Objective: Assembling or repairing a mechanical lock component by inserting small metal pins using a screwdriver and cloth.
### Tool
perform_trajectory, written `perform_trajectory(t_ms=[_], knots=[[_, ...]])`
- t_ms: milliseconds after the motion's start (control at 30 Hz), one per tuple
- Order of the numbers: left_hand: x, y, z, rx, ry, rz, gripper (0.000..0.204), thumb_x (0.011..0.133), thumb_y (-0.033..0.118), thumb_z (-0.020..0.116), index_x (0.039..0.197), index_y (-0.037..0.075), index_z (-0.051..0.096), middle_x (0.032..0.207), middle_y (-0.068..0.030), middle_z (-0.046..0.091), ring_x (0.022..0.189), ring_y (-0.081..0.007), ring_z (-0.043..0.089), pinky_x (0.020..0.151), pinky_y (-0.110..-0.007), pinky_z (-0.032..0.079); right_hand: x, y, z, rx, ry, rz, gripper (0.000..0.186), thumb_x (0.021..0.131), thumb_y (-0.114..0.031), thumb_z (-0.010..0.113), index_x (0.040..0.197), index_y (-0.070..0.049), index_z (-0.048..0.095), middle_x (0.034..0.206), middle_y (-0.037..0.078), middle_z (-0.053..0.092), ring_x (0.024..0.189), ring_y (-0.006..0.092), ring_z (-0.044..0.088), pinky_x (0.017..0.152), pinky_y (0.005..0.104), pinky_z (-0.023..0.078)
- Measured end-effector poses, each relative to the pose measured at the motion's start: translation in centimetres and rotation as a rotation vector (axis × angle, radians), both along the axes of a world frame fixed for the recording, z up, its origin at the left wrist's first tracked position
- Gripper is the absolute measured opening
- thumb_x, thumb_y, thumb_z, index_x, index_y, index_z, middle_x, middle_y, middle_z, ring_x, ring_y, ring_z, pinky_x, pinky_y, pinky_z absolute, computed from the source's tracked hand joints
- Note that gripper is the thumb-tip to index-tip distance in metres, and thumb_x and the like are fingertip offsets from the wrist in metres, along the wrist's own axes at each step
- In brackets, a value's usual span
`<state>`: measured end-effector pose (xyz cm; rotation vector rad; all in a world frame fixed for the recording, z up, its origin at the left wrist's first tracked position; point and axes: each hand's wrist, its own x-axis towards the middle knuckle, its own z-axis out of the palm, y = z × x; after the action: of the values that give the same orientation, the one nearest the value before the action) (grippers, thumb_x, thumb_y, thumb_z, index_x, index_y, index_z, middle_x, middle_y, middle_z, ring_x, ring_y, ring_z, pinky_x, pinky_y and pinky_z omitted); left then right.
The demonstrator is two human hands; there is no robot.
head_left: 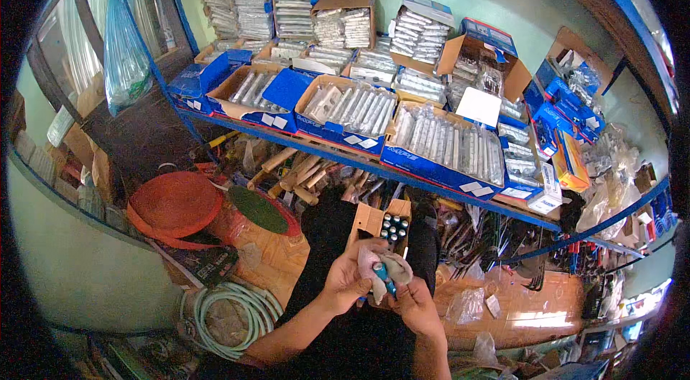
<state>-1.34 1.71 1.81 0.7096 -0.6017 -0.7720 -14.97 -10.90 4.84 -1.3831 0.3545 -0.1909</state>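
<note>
Over my dark-clothed lap, my left hand (348, 276) grips a pale pinkish-grey cloth (371, 256) that is wrapped part way round a small teal cylindrical item (384, 276). My right hand (408, 301) pinches the same bundle from the right, fingers closed on the cloth and item. Just beyond my hands, an open cardboard box (370, 218) rests on my lap, holding several dark cylinders with silver tops (394, 229).
A blue-edged shelf (287, 141) ahead carries rows of boxes with wrapped metal parts (345, 107). Red rolls (172, 204), a green disc (256, 207) and a coiled hose (226, 319) lie at left. Tools and plastic bags (467, 304) lie below and right.
</note>
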Motion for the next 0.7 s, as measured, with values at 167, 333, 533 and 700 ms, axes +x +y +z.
perform_trajectory(t_ms=[167, 333, 533, 700], knots=[[0.1, 0.0, -0.8, -0.020, 0.086, -0.127, 0.070, 0.094, 0.042, 0.077, 0.144, -0.001, 0.051, 0.137, -0.0124, 0.061, 0.130, -0.0221, 0.058, 0.113, -0.038, 0.044, 0.2, -0.9, -0.3, -0.022, 0.065, 0.090, 0.038, 0.114, -0.033, 0.045, 0.119, 0.000, 0.062, 0.086, -0.001, 0.060, 0.072, 0.0067, 0.050, 0.064, 0.0261, 0.045], [-0.1, -0.6, 0.1, -0.032, 0.013, -0.041, 0.073, 0.093, 0.037, 0.079, 0.146, -0.002, 0.047, 0.137, -0.0132, 0.062, 0.131, -0.0264, 0.059, 0.114, -0.042, 0.044, 0.5, -0.5, 0.4, 0.000, 0.050, 0.019, 0.035, 0.114, -0.028, 0.047, 0.134, -0.002, 0.059, 0.093, 0.001, 0.064, 0.073, 0.0081, 0.051, 0.065, 0.0271, 0.046], [-0.2, -0.5, -0.8, 0.008, 0.065, 0.008, 0.084, 0.086, 0.034, 0.087, 0.147, -0.003, 0.042, 0.123, -0.0109, 0.065, 0.114, -0.0225, 0.066, 0.101, -0.038, 0.052, 0.6, -0.8, -0.8, 0.097, 0.116, 0.025, 0.025, 0.112, -0.021, 0.051, 0.124, 0.000, 0.058, 0.102, 0.007, 0.066, 0.083, 0.0095, 0.061, 0.071, 0.0255, 0.051], [0.0, -0.5, 0.6, 0.034, 0.134, 0.064, 0.080, 0.084, 0.035, 0.089, 0.142, -0.002, 0.048, 0.121, -0.0094, 0.065, 0.108, -0.0206, 0.066, 0.097, -0.037, 0.053, 0.1, -0.4, 0.7, -0.040, 0.048, 0.035, 0.019, 0.108, -0.017, 0.059, 0.114, 0.001, 0.060, 0.095, 0.006, 0.071, 0.084, 0.0104, 0.068, 0.071, 0.0254, 0.054]])
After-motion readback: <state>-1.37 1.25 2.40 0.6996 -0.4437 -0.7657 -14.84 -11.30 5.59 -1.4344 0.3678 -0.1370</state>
